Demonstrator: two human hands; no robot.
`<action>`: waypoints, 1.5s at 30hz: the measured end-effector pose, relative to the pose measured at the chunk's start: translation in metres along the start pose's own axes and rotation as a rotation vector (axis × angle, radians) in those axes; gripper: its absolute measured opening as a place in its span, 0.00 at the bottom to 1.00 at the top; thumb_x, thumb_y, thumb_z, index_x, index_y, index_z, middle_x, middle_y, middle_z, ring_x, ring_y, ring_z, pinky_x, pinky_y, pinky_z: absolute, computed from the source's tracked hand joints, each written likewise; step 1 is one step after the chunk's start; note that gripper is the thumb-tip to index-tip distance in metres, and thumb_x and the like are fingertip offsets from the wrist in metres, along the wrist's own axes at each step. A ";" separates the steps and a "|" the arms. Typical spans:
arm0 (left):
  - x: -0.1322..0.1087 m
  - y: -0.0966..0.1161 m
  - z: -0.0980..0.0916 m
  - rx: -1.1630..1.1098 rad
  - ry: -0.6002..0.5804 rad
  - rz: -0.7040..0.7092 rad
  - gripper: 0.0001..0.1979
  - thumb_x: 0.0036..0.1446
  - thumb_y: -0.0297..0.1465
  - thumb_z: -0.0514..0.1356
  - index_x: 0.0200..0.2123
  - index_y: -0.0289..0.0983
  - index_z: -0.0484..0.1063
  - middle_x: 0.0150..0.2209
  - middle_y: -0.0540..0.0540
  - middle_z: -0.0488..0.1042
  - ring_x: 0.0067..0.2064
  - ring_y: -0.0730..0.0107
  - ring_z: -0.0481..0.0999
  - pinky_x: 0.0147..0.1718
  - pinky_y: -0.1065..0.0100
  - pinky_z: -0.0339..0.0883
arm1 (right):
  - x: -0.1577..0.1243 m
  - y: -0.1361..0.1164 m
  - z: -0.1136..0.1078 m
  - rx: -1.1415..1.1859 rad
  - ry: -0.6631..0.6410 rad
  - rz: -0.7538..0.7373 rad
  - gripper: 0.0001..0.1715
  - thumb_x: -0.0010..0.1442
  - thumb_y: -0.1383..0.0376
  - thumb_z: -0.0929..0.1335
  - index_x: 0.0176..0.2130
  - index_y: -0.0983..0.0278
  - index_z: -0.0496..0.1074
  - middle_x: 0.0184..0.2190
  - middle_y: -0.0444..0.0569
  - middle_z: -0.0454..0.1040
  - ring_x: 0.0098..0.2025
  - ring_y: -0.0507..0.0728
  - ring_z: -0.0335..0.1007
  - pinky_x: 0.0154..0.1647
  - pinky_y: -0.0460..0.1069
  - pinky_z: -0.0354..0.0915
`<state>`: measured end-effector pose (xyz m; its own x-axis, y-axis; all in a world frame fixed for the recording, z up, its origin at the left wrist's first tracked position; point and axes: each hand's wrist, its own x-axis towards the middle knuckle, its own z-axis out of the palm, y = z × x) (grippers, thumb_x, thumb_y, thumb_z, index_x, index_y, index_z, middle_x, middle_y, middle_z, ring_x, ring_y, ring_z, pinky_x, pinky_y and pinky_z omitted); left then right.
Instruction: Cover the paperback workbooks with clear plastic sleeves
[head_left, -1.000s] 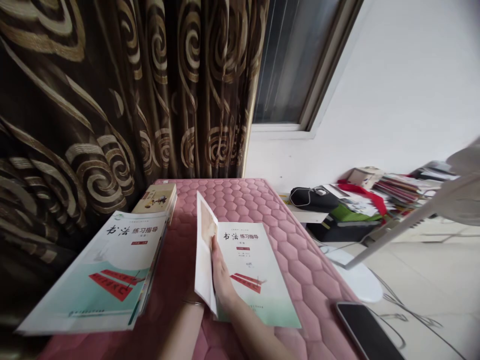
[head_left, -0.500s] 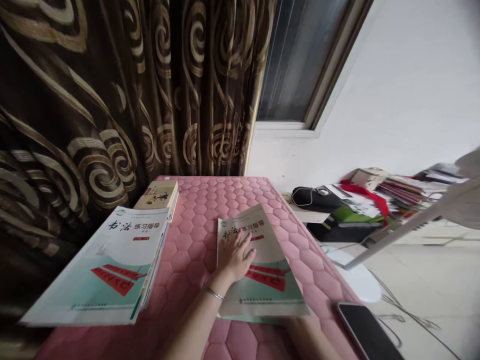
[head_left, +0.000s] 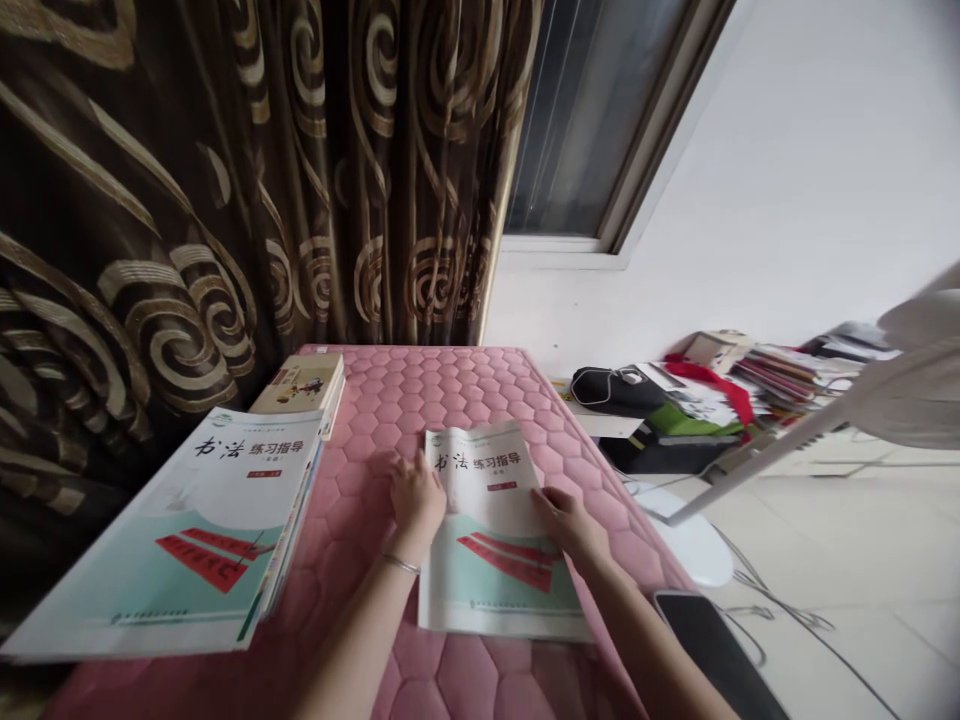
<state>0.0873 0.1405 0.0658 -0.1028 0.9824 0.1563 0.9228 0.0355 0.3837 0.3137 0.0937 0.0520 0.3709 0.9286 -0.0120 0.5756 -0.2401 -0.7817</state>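
Note:
A booklet [head_left: 487,530] with a white and green cover and red strips lies on the pink quilted surface [head_left: 442,385]. At its left edge is my left hand [head_left: 417,495], fingers apart, with a bracelet on the wrist. My right hand [head_left: 571,518] touches the booklet's right edge, thumb on the cover and its other fingers partly hidden beyond the edge. To the left rests a stack of booklets [head_left: 202,540], the top one with the same cover. Behind that stack sit smaller beige books [head_left: 296,385].
A phone [head_left: 712,650] lies by the right edge of the surface. Farther right are a white lamp [head_left: 765,465], a black pouch [head_left: 619,390] and piles of papers [head_left: 787,375]. A patterned curtain [head_left: 375,180] hangs behind and to the left.
My left hand has moved off the cover to the left edge. My right hand, hidden beneath the booklet before, now shows at its right edge. The booklet lies flatter.

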 end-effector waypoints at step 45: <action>-0.045 -0.025 0.018 0.115 -0.043 0.420 0.27 0.63 0.35 0.55 0.66 0.43 0.61 0.68 0.37 0.56 0.68 0.48 0.55 0.64 0.44 0.54 | 0.036 -0.047 0.065 -0.707 -0.238 -0.393 0.36 0.69 0.53 0.54 0.69 0.67 0.53 0.71 0.58 0.49 0.72 0.65 0.41 0.68 0.63 0.41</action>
<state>0.0754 0.0988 0.0331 0.3037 0.9224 0.2387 0.9167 -0.3512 0.1908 0.2530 0.1568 0.0482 -0.0696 0.9975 -0.0137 0.9810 0.0660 -0.1826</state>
